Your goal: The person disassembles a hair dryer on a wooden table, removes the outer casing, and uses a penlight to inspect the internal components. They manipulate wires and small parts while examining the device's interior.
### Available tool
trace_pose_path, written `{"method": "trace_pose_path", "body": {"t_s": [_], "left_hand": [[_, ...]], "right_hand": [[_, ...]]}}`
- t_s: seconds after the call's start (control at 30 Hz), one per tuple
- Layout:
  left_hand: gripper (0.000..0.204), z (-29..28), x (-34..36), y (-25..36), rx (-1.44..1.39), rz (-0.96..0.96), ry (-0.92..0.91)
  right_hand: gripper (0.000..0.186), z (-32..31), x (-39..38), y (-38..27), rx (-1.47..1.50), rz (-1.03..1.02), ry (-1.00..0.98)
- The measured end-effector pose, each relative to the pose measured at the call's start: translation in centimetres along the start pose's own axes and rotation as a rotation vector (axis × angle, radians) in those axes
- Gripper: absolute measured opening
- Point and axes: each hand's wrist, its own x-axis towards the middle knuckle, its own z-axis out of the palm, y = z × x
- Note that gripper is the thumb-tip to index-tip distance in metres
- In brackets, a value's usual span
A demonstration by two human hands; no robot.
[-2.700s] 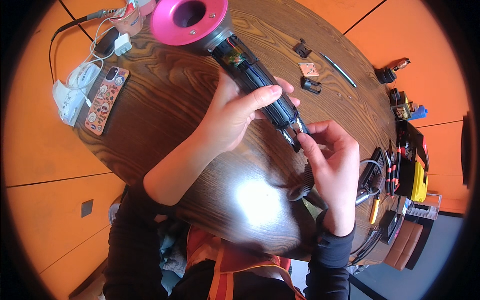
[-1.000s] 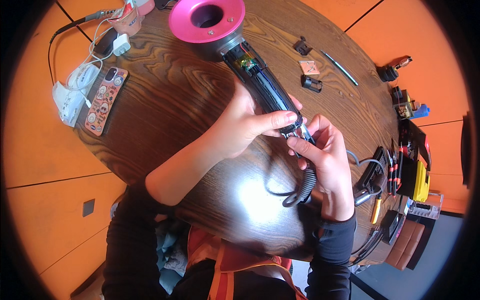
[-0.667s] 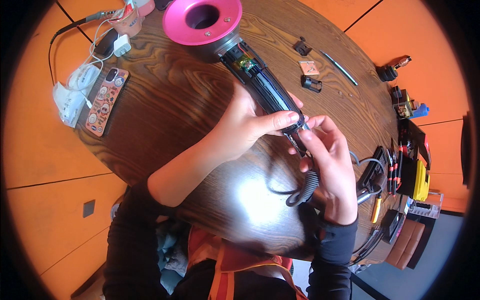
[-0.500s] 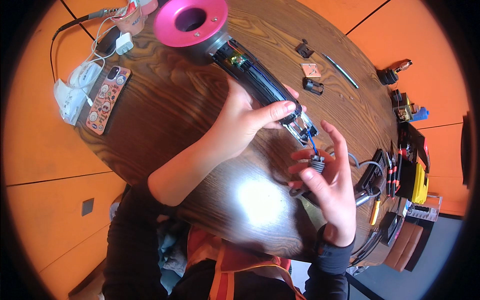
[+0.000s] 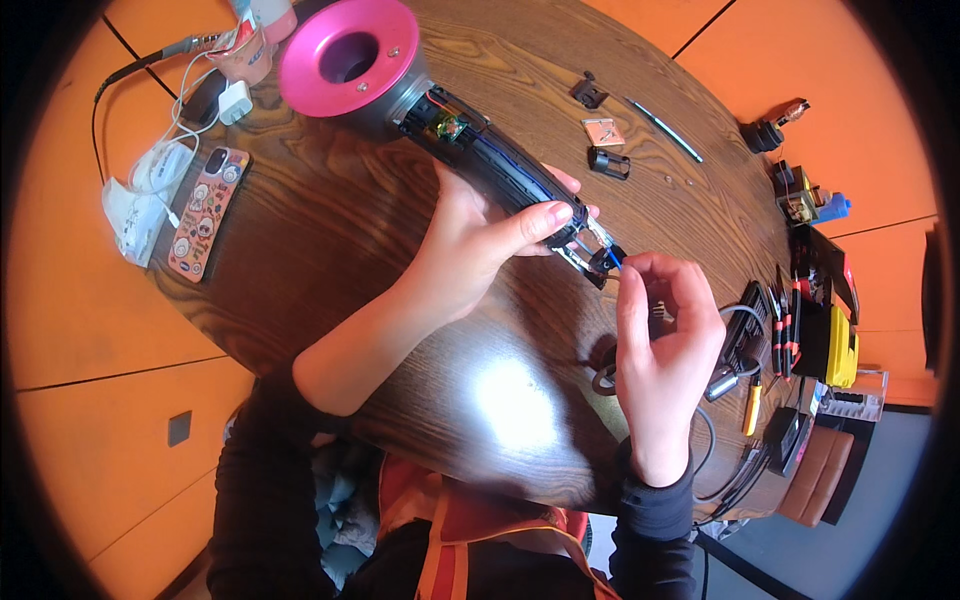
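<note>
A hair dryer with a pink ring on its head lies slantwise over the table, its handle casing off and the wiring and a small circuit board bare. My left hand is closed around the lower handle, thumb on top. At the handle's open end, my right hand pinches with thumb and forefinger at a blue wire. The ribbed cord sleeve is mostly hidden behind those fingers. A grey power cord shows to the right of that hand.
Small black parts, a square pad and a thin pen-like tool lie beyond the handle. Pliers, a yellow case and a yellow-handled tool line the right edge. A phone and white charger are left.
My right hand has moved from holding the ribbed cord sleeve up to the handle's end, its fingers now pinched at the blue wire. The left hand keeps its grip.
</note>
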Motion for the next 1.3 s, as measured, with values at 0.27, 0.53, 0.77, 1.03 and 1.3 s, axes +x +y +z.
{"method": "trace_pose_path", "body": {"t_s": [0.27, 0.53, 0.77, 1.03, 1.3], "left_hand": [[0.058, 0.1, -0.1, 0.2, 0.046, 0.11, -0.037], [0.055, 0.1, -0.1, 0.4, -0.041, 0.034, -0.004], [0.052, 0.0, -0.1, 0.1, -0.013, 0.042, 0.019], [0.05, 0.0, -0.1, -0.3, -0.05, -0.014, 0.05], [0.057, -0.2, 0.0, -0.4, 0.009, 0.043, 0.01]], "right_hand": [[0.009, 0.2, 1.3, -0.4, -0.079, -0.041, -0.03], [0.006, 0.6, 1.7, 0.1, 0.032, -0.053, 0.001], [0.005, 1.2, 1.6, 0.0, 0.073, -0.024, 0.046], [0.004, 1.0, 1.7, -0.4, -0.006, -0.084, -0.002], [0.008, 1.6, 2.0, 0.5, 0.147, 0.042, -0.029]]}}
